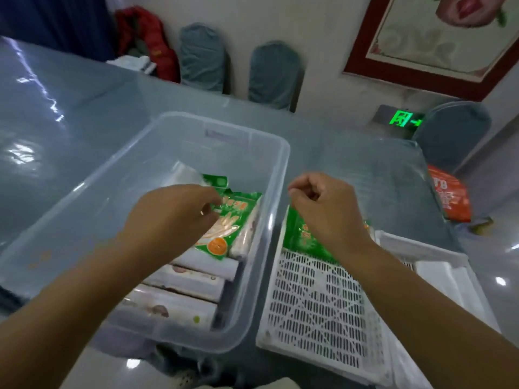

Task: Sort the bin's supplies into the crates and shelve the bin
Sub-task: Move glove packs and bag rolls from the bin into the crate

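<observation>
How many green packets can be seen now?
3: one green packet in the clear bin under the left hand, one behind it, one held by the right hand over the white crate. More may be hidden.

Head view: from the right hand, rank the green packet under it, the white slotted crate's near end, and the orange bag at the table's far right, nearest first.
1. Green packet: directly beneath the right hand, pinched at its top edge, at the crate's far end.
2. White slotted crate, near end: below the hand, toward the person.
3. Orange bag: farthest, off the table's right edge.
</observation>
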A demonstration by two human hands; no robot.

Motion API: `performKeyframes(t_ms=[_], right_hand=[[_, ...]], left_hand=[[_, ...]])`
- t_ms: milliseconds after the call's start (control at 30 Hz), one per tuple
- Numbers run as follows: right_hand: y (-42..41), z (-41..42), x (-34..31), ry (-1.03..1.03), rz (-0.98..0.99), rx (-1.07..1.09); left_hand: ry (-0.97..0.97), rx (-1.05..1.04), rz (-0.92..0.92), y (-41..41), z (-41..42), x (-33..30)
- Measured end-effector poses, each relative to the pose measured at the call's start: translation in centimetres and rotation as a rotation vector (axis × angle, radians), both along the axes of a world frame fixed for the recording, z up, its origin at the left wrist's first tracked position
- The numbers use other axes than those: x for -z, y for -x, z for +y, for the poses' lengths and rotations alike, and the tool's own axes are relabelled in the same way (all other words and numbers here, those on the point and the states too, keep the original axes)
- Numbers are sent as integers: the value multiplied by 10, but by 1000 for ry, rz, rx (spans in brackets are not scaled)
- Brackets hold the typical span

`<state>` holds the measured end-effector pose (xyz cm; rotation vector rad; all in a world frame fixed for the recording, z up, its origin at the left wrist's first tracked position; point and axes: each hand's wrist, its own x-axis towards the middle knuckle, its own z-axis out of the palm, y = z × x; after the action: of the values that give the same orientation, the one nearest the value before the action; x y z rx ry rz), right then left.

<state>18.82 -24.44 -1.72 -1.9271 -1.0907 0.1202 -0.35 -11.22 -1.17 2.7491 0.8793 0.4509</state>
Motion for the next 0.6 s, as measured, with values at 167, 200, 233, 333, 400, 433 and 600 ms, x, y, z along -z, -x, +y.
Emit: performKeyframes(t_ms=[167, 200, 233, 333, 400, 433, 600], right_hand=[[47, 107, 9, 244, -162, -139], [52, 125, 16, 333, -178, -163], [56, 143, 25, 427, -187, -182], [69, 189, 57, 706, -203, -226], [77, 205, 78, 876, -230, -255], [83, 207, 88, 957, -252, -301], [127, 185, 124, 1095, -206, -615]], left_hand=[[28, -51, 99, 56, 83, 13], [9, -42, 120, 61, 93, 15], [-6, -34, 142, 65, 103, 18], [-8, 8, 193, 78, 133, 26], [9, 62, 226, 84, 148, 32], [21, 95, 241, 87, 152, 35], [33, 224, 145, 94, 162, 48]])
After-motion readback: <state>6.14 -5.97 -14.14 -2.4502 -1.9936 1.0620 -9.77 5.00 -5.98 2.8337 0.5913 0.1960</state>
